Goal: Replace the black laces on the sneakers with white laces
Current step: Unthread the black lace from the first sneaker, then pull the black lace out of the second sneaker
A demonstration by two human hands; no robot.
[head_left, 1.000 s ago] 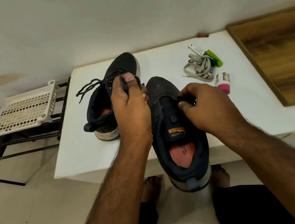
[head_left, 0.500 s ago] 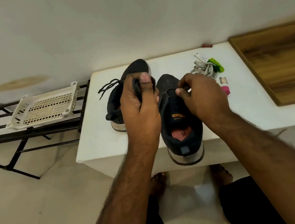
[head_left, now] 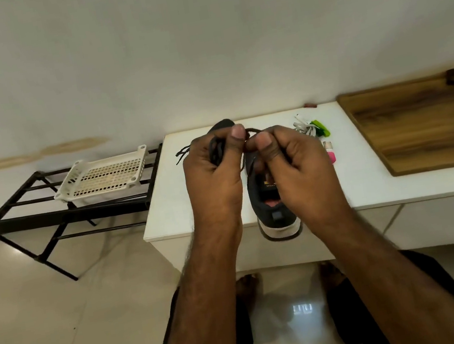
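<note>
From the head camera, the near sneaker (head_left: 276, 211) lies on the white table (head_left: 374, 188) with its long axis running away from the person: the heel, with its pale sole, hangs over the near edge, and the toe points toward the wall. The second sneaker (head_left: 222, 125) stands just left of it and farther back, mostly hidden behind the hands, only its dark toe showing, also aimed at the wall; its loose black lace ends (head_left: 183, 153) trail left on the tabletop.

Both hands are raised above the shoes, close together. The left hand (head_left: 214, 174) has its fingers curled round a bunched black lace (head_left: 217, 150), thumb pressed on top. The right hand (head_left: 297, 165) is curled too, thumb and forefinger pinching a thin stretch of the same lace where it arcs between the two thumbs.

The white laces (head_left: 304, 127) lie in a loose bundle at the back right of the table, touching a green packet (head_left: 320, 128); a small pink object (head_left: 331, 155) sits nearer. A wooden board (head_left: 430, 130) lies on the right. To the left, a white perforated basket (head_left: 105, 175) rests on a black metal rack (head_left: 45, 216).
</note>
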